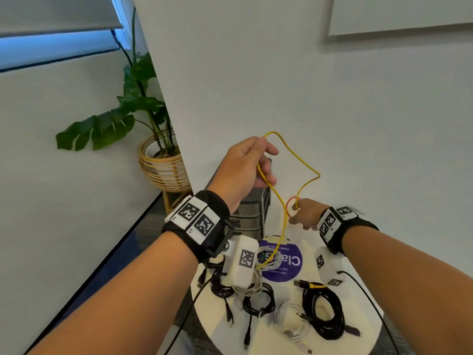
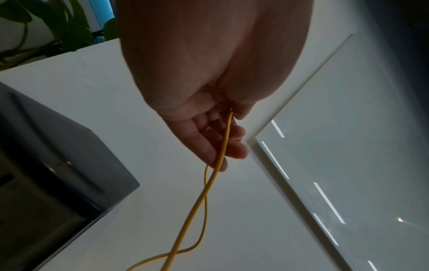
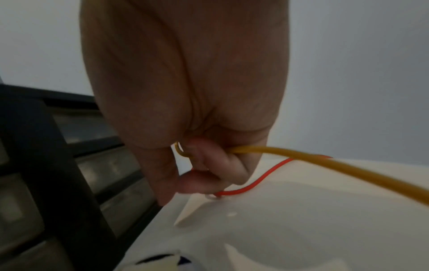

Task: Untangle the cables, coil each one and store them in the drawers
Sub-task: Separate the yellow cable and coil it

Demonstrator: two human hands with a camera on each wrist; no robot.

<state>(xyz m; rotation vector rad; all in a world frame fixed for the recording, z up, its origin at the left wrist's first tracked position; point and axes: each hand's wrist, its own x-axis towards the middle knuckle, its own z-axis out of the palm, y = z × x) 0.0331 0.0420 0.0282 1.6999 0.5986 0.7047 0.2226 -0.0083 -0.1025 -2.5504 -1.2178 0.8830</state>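
Observation:
A thin yellow cable (image 1: 305, 163) (image 2: 209, 192) (image 3: 325, 163) hangs in a loose loop in the air between my hands. My left hand (image 1: 252, 163) (image 2: 216, 139), raised above the dark drawer unit (image 1: 252, 213), pinches it at the top. Lower and to the right, my right hand (image 1: 303, 213) (image 3: 199, 168) grips the cable together with a red rubber band (image 1: 290, 204) (image 3: 260, 181). The yellow cable's lower run drops to a pile of white and black cables (image 1: 245, 278) on the round white table (image 1: 363, 311).
A coiled black cable with a yellow tie (image 1: 323, 310), a white cable (image 1: 291, 321) and smaller black coils (image 1: 257, 302) lie on the table. A purple round sticker (image 1: 289, 263) lies near the drawers. A potted plant in a wicker basket (image 1: 163, 162) stands at the left.

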